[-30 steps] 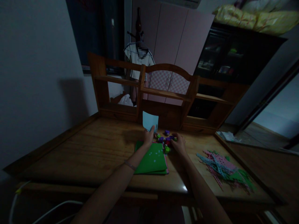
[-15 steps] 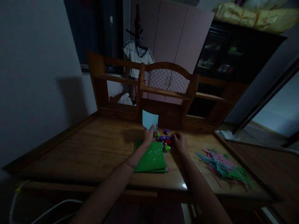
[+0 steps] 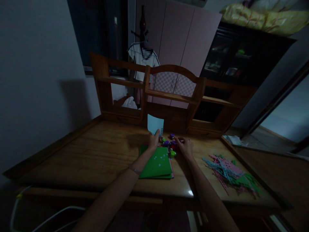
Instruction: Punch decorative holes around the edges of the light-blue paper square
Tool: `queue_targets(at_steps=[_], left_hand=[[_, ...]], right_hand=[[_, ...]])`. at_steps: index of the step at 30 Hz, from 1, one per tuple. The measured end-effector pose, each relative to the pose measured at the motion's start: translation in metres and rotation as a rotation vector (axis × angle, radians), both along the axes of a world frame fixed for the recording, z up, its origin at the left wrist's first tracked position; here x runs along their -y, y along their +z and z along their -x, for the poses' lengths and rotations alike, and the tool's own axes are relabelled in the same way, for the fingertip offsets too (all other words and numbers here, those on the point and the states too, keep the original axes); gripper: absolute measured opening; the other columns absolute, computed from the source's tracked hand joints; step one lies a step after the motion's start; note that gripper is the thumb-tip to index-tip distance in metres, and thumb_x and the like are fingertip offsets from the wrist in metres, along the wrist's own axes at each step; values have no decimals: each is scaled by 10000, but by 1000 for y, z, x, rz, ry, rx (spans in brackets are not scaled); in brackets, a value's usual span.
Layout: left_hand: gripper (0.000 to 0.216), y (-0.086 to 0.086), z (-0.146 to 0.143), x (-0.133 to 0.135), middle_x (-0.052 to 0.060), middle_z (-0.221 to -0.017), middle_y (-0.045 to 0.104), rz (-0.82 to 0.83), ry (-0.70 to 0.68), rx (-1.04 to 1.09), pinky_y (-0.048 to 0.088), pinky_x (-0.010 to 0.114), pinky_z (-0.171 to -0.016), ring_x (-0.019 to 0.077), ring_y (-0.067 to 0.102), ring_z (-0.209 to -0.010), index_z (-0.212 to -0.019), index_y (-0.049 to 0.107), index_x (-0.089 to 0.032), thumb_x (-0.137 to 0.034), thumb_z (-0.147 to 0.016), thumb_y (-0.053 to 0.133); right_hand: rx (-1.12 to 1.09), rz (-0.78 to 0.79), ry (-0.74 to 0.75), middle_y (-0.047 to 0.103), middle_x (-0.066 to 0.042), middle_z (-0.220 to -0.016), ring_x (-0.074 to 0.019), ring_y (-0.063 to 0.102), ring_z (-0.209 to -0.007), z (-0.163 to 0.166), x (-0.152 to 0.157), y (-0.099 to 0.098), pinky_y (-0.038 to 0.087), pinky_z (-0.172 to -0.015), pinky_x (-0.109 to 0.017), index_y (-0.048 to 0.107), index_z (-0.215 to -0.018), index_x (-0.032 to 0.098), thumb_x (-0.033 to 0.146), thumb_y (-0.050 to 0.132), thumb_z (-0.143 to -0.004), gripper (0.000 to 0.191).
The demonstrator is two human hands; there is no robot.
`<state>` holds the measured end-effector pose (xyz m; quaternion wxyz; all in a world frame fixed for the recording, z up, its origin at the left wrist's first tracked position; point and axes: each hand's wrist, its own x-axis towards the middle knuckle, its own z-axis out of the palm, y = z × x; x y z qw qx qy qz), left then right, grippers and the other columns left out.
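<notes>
My left hand [image 3: 154, 141] is closed on a pale blue sheet of paper [image 3: 155, 124], held upright with a row of small dark holes along its lower right edge. My right hand [image 3: 185, 147] reaches over a cluster of small coloured gadgets that look like craft punches, fingers apart above them. Among these are a purple one [image 3: 172, 136] at the back, a red one [image 3: 173, 145] partly covered by my fingers, and a green one [image 3: 172, 153] nearest me. A stack of green paper [image 3: 154, 164] lies below my left wrist, with pale blue bits scattered on top.
A heap of pink, blue and green paper strips [image 3: 231, 172] lies at the right of the wooden desk [image 3: 96, 154]. A wooden shelf unit [image 3: 171, 94] rises along the desk's back edge. A white cable [image 3: 60, 211] hangs at the lower left.
My right hand has shifted slightly left over the cluster, its fingertips now extended toward the purple and red pieces. My left hand and the blue sheet stay in place.
</notes>
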<state>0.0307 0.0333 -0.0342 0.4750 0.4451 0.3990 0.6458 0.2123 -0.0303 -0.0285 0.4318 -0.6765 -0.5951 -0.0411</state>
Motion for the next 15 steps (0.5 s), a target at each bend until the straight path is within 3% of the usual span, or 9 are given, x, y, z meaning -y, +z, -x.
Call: queue_targets(at_steps=[3,8,15], left_hand=[[458,-1,0,0,-1,-454,514,-11,0,-13,358,209,-392,114,490,-380,-674,552,-137,-591,-732,520],[461,0,1,-1,-7,-445,504,-17,4,-8,349,203,-390,108,481,-375,-672,554,-137,-594,-723,531],[484,1,1,0,-6,-438,501,-9,5,-14,349,208,-397,106,473,-372,-627,538,-135,-611,-712,533]], right_hand=[[70,26,-36,619,-89,-886,-253,509,-886,6,0,1,332,-758,-352,675,-848,208,619,559,-682,458],[64,20,31,581,-79,-888,-229,493,-887,4,-1,-1,331,-760,-333,681,-850,218,498,526,-765,331],[35,52,3,573,-76,-922,-230,478,-896,-4,-7,-6,315,-757,-322,681,-874,221,419,517,-784,272]])
